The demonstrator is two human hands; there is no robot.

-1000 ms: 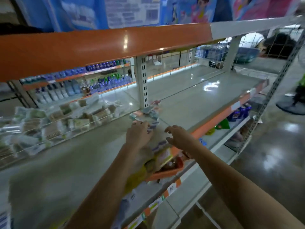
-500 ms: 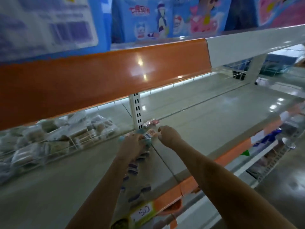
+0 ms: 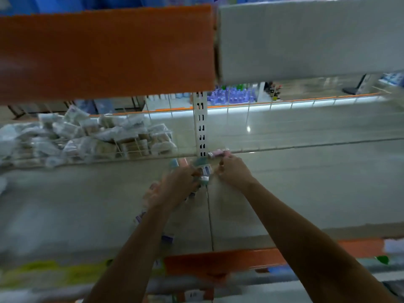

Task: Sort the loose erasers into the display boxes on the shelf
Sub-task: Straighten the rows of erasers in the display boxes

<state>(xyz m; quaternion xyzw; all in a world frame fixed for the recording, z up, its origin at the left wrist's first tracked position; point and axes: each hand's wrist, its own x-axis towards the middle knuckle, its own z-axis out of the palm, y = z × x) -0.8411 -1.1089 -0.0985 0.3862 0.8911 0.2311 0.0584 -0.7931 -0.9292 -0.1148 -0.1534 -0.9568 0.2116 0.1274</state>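
Several small loose erasers [image 3: 205, 171] in white, blue and pink wrappers lie at the back of the grey shelf [image 3: 295, 193], by the foot of the white slotted upright [image 3: 201, 127]. My left hand [image 3: 175, 189] reaches in from the left, its fingers curled round a few of the erasers. Just right of the pile, my right hand [image 3: 232, 173] has its fingers curled, pinching a pink eraser [image 3: 218, 153] against the back rail. Under my left forearm lies a blurred strip of more wrapped erasers [image 3: 167, 236]. No display box shows clearly.
A wire basket [image 3: 131, 149] of clear-bagged goods stands at the back left of the shelf. The orange and white edge of the shelf above [image 3: 109, 51] hangs low overhead. An orange price rail [image 3: 229, 259] runs along the front edge. Bottles [image 3: 231, 96] stand on a far aisle.
The camera has dipped closer under the upper shelf. Both hands have reached from the front edge to the back of the shelf and closed in on the eraser pile by the upright.
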